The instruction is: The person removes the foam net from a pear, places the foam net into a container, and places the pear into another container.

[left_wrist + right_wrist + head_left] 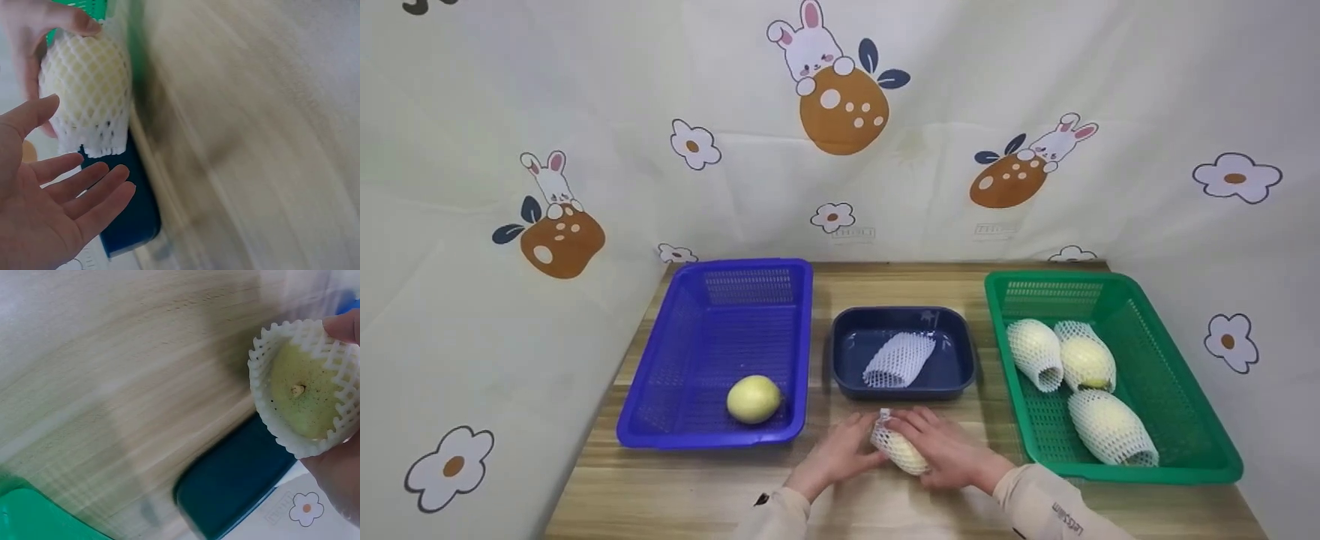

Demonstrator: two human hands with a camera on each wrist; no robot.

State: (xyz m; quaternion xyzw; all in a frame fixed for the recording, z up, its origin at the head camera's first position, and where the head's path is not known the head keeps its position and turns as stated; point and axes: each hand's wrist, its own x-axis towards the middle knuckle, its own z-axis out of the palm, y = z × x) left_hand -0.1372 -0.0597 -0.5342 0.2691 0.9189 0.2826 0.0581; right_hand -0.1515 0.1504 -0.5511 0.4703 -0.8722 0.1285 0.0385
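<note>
A round pale-yellow fruit (906, 454) in a white foam net sleeve (263, 391) is at the front middle. My right hand (952, 451) grips it, thumb and fingers round the netting. At the fruit's left side is my left hand (841, 450); its fingers are extended and slightly spread beside the sleeve's end in the left wrist view, not wrapped round it. The sleeve (104, 143) reaches past the fruit there. In the right wrist view, the fruit's stalk end (298, 390) shows through the sleeve's opening.
Behind the hands, a dark blue tray (844, 375) holds one foam net sleeve (900, 360). On the left, a blue basket (712, 341) contains one bare yellow fruit (754, 399). A green basket (1174, 405) on the right holds three netted fruits (1110, 424). Printed cloth (930, 225) encloses the table.
</note>
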